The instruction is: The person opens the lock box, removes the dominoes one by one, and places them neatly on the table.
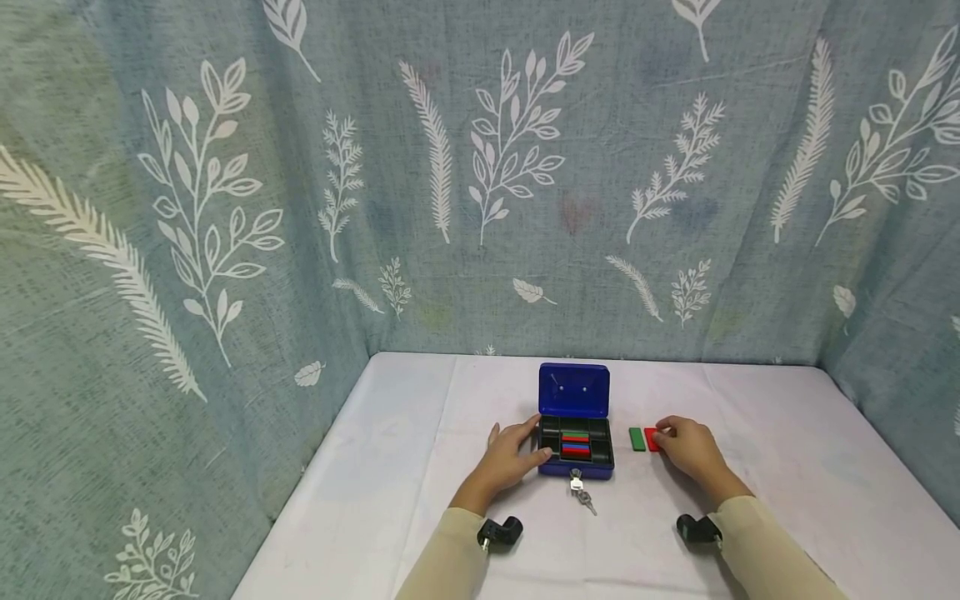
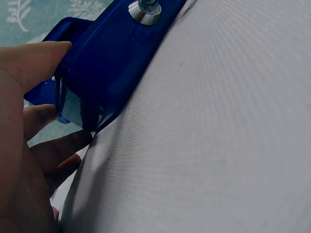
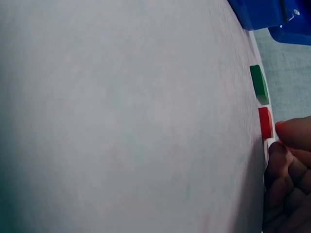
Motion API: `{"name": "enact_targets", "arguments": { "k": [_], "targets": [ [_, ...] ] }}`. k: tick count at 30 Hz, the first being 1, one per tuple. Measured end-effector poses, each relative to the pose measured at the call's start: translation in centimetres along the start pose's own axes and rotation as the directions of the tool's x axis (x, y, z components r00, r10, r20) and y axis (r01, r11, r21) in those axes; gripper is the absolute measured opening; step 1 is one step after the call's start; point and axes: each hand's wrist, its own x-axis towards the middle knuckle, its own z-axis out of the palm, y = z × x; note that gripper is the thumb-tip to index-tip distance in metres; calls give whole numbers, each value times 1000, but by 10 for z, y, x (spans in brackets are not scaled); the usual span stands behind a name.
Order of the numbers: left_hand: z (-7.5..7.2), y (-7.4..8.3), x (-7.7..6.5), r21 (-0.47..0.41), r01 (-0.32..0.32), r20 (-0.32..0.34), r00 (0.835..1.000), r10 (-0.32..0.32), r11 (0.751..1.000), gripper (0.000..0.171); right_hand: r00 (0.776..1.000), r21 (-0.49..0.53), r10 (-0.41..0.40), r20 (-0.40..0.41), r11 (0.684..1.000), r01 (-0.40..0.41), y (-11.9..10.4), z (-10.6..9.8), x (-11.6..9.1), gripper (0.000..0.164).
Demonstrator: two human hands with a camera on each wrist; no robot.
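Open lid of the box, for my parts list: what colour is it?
The open lid is deep blue; the head view shows it best.

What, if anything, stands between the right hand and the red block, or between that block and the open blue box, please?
Nothing visible stands between the right hand and the red block. Toward the blue box, the green block lies directly between, beside the red one.

A blue-green curtain point(image 1: 611, 187) printed with white leafy sprigs point(image 1: 804, 146) hangs along the far side, and more of it runs down the left and right. On the left part a large white fern print point(image 1: 123, 258) slants toward the white table point(image 1: 352, 500); a faint reddish patch point(image 1: 576, 210) marks the far part
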Motion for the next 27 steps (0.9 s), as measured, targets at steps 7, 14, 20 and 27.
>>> {"name": "enact_targets", "arguments": {
  "k": [7, 14, 20, 27],
  "targets": [
    [0, 0, 0, 5, -7, -2, 1000, 7, 1000, 70, 1000, 34, -15, 16, 999, 14, 2, -7, -1, 32],
    [-1, 0, 0, 12, -16, -4, 1000, 16, 1000, 70, 999, 66, -18, 32, 998, 16, -1, -10, -3, 31],
    [-2, 0, 1, 10, -1, 5, 1000, 1, 1000, 70, 999, 111, -27, 40, 994, 23, -11, -11, -4, 30],
    [-1, 0, 0, 11, -4, 2, 1000, 4, 1000, 70, 995, 83, -98, 4, 992, 97, -22, -8, -5, 27]
  ]
}}
